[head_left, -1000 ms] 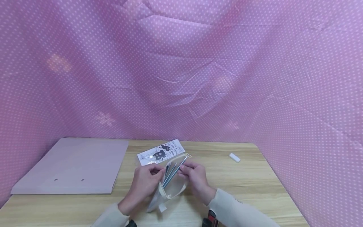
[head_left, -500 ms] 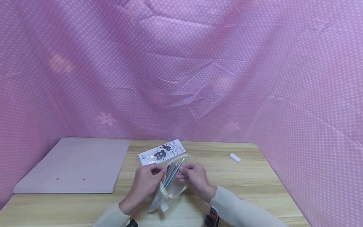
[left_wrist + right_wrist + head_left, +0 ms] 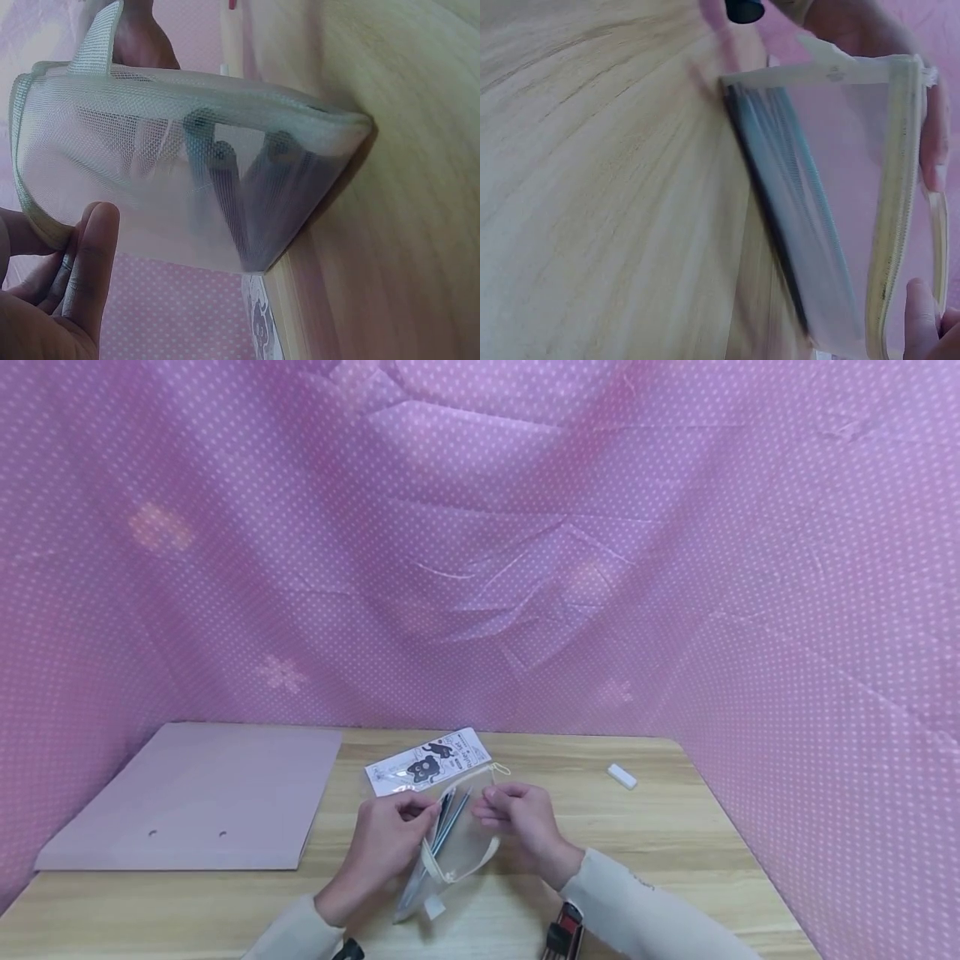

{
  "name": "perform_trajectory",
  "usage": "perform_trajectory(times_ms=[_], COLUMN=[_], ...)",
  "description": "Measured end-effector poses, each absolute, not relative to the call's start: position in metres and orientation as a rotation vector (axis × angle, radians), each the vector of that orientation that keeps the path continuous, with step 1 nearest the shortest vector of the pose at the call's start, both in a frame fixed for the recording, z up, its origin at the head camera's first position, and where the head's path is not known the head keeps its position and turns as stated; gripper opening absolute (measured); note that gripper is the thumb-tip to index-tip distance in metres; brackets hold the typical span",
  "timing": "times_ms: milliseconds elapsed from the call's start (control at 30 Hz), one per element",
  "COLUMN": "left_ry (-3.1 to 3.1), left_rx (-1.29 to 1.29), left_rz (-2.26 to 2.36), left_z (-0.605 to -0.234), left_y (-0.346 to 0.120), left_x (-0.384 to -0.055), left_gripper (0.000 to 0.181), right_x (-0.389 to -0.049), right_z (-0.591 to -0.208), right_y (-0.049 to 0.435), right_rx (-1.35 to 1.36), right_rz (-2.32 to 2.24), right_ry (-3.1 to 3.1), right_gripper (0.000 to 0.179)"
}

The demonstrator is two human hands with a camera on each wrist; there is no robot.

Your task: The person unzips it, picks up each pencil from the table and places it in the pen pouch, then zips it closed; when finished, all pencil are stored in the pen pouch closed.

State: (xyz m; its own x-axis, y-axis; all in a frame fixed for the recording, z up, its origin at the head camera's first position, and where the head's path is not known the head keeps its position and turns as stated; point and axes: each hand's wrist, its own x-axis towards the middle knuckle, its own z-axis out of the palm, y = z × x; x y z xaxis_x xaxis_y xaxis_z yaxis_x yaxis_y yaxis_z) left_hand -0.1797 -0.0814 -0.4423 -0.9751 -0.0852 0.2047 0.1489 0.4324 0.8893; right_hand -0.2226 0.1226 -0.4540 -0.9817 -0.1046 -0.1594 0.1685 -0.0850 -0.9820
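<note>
A cream mesh pencil pouch [image 3: 471, 847] stands tilted over the table, its zipped mouth spread wide. My left hand [image 3: 390, 835] pinches the mouth's left rim between thumb and fingers, as the left wrist view also shows. Inside lean several slim pencils or pens [image 3: 447, 827], one of them metallic blue. Through the mesh in the right wrist view, light blue and dark shafts [image 3: 802, 172] lie along the pouch's lower side. My right hand [image 3: 525, 818] is at the right side of the mouth, thumb and fingers slightly apart with no pencil between them.
A ruler set packet [image 3: 431, 764] with black cat drawings lies just behind the pouch. A white eraser [image 3: 622, 777] is at the back right. To the left is a large pale board [image 3: 202, 793] with two holes. Pink dotted cloth [image 3: 480, 568] hangs behind the table.
The blue pencil that my right hand held has slid down into the pouch and out of its fingers. That hand has shifted slightly right and up; the left hand keeps its grip.
</note>
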Motion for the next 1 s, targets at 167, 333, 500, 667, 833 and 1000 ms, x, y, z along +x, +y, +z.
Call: perform_trajectory(times_ms=[167,333,500,667,833,1000], left_ry=[-2.472,-2.486,-2.490,-2.483,-2.478,-2.475], left_rx=[-0.036,-0.015,-0.014,-0.027,-0.029,-0.020], left_rz=[-1.582,-1.591,-1.578,-1.570,-1.602,-1.628], left_z=[-0.442,-0.441,-0.441,-0.441,-0.441,-0.441], left_y=[-0.081,-0.082,-0.083,-0.082,-0.081,-0.082], left_x=[-0.179,-0.179,-0.180,-0.180,-0.179,-0.179], left_gripper=[0.004,0.004,0.004,0.004,0.004,0.003], right_x=[-0.224,-0.226,-0.225,-0.221,-0.217,-0.209], right_z=[-0.455,-0.455,-0.451,-0.445,-0.441,-0.439], right_y=[0.130,0.146,0.169,0.193,0.211,0.217], right_rx=[0.133,0.140,0.051,0.008,-0.079,-0.234], right_rz=[-2.287,-2.358,-2.386,-2.386,-2.283,-2.130], right_ry=[1.884,1.816,1.881,2.055,2.235,2.343], right_gripper=[0.035,0.025,0.012,0.021,0.031,0.032])
